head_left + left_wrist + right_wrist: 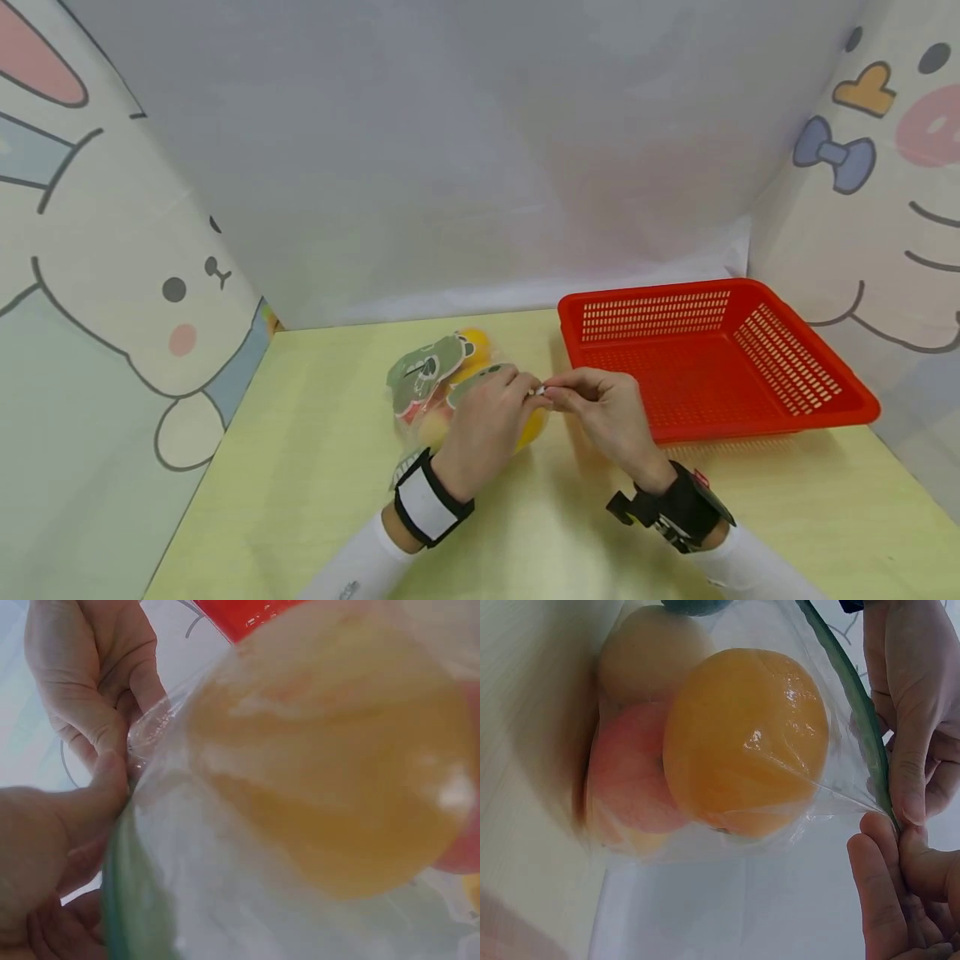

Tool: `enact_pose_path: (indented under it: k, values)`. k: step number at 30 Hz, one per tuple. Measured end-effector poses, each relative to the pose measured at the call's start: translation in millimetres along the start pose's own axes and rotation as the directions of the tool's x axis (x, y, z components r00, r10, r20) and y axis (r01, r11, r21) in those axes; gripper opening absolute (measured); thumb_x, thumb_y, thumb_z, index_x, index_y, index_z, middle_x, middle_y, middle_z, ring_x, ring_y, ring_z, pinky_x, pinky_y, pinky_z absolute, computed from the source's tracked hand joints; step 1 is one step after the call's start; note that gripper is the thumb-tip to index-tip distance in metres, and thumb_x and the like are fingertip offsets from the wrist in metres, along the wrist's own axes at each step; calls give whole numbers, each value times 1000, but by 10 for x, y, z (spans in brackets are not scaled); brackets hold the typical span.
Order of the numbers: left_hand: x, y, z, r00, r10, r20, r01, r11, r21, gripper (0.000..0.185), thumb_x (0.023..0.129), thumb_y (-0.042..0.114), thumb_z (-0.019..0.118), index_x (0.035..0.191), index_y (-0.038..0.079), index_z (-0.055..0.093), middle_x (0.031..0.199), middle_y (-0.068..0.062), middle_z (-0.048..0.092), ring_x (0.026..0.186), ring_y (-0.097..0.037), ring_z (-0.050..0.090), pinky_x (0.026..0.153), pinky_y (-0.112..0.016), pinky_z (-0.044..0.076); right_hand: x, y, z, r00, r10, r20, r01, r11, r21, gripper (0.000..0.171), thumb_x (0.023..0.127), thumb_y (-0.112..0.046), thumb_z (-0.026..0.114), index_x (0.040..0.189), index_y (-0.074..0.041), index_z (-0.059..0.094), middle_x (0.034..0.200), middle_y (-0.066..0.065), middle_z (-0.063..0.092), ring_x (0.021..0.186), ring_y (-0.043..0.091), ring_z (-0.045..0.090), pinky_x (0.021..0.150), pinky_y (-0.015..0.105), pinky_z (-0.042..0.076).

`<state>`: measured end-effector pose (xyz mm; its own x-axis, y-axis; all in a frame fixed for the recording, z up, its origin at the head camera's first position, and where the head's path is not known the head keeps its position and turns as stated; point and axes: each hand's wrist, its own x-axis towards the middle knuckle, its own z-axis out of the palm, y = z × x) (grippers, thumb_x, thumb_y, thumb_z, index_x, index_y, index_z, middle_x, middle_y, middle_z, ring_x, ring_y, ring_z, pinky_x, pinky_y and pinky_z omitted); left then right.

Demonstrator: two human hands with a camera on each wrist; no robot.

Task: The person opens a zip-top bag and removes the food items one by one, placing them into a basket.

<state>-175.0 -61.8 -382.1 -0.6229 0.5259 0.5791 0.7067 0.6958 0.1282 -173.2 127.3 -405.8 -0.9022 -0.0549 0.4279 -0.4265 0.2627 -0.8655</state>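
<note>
Both hands met at the near middle of the tabletop [315,467]: the left hand [483,429] and right hand [611,417] each pinched the edge of a clear plastic bag [780,847] holding an orange fruit [746,739] and other fruits. To their right sat a red basket [840,392]. Opening it probably called for a gentle, even pull, keeping the fruit from rolling out.

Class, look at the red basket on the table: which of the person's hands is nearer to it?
Right. The right hand lies just in front of the red basket, close to its near rim. The left hand is farther off, over the clear bag of fruit.
</note>
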Motion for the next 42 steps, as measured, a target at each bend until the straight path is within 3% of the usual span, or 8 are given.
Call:
enact_pose_path:
  k: [5,11,15,24,30,36,42]
  values:
    - [36,13,10,1000,2,12,-2,1000,19,19,95,27,77,101,9,77,86,-1,69,71,-11,63,66,-21,56,2,-13,-10,1000,-3,-11,3,1000,-8,9,89,8,76,98,9,79,93,26,79,78,-4,76,72,22,64]
    - [18,-11,-24,999,-5,33,6,1000,-23,17,95,23,77,98,6,76,86,-3,69,73,-14,64,69,-22,57,-8,-3,0,999,-26,-20,25,1000,-19,9,90,8,75,98,8,79,91,25,79,78,-4,75,74,20,63]
    - [-20,-51,-23,1000,-10,9,11,998,-54,18,95,23,77,98,6,75,89,-4,70,77,-16,65,74,-24,60,2,1,-22,998,-23,-56,20,999,-44,9,89,8,77,97,7,80,90,24,79,75,-2,74,74,19,63]
    - [-201,-153,-104,995,-97,23,97,995,5,22,91,28,81,94,7,74,89,-4,69,77,-17,63,73,-27,62,37,9,-92,994,-34,-107,30,999,-42,8,89,9,76,97,10,78,90,27,78,70,2,73,73,18,62]
    - [-343,-277,-171,987,-161,-15,160,985,-68,18,86,22,84,90,7,75,87,-4,71,79,-18,66,73,-29,61,36,-6,-122,994,-23,-108,18,999,-45,9,91,8,74,99,12,77,91,28,78,71,7,75,75,18,62]
    - [-426,-336,-282,985,-173,16,174,980,-99,16,86,21,83,91,8,75,87,-1,70,77,-15,65,70,-27,58,41,2,-141,992,-18,-125,12,999,-51,10,91,8,74,100,11,77,92,29,77,71,0,74,75,18,62]
    - [-496,-391,-346,984,-179,16,180,982,-56,19,84,23,85,91,9,74,84,0,69,74,-14,61,66,-24,56,57,13,-161,989,-22,-146,11,997,-80,10,93,8,73,101,11,77,93,30,77,71,-2,72,75,16,61]
